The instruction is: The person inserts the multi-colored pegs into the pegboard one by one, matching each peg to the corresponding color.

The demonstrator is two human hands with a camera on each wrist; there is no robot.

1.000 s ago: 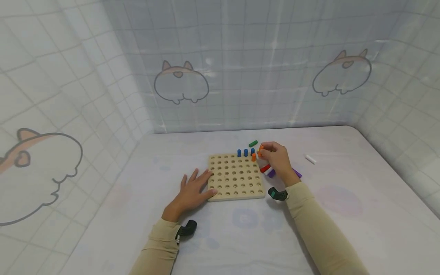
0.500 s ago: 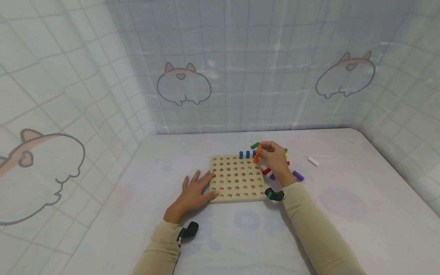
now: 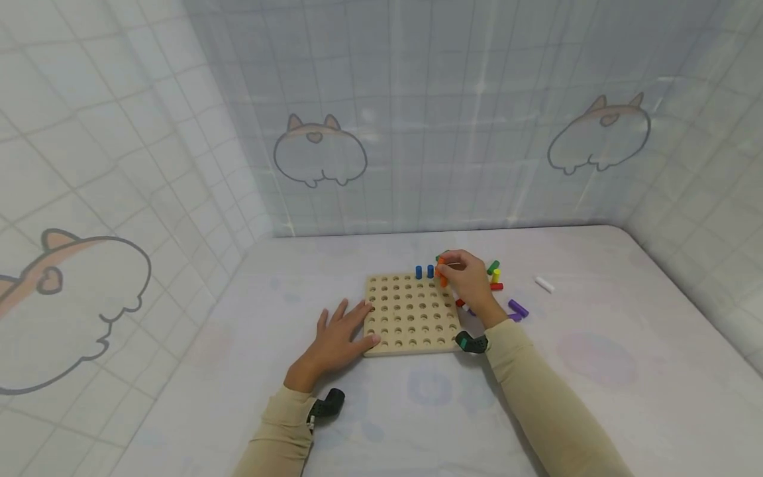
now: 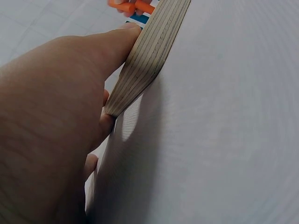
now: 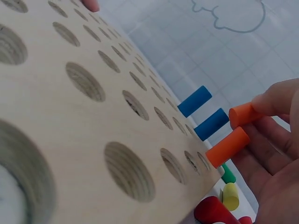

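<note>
A square wooden pegboard (image 3: 411, 352) with rows of round holes lies on the table. My left hand (image 3: 336, 339) rests at its left edge, fingers spread, thumb on the near left corner. Over the far right corner, my right hand (image 3: 469, 281) pinches an orange peg (image 5: 244, 114) between thumb and fingers. Just below that, another orange peg (image 5: 228, 147) stands in the corner region of the board. Blue pegs (image 3: 418, 271) stand along the far row; in the head view the hand and orange pegs cover part of this row.
Right of the board lie loose pegs: a green peg (image 3: 493, 267), a yellow peg (image 3: 496, 275), a red peg (image 3: 497, 287) and purple pegs (image 3: 518, 308). A white peg (image 3: 544, 285) lies farther right. Tiled-pattern sheeting (image 3: 429, 199) rises behind the table.
My right hand has moved left with the orange peg, from beside the board's far right corner to over it, uncovering loose pegs on the right. The left hand stays on the board.
</note>
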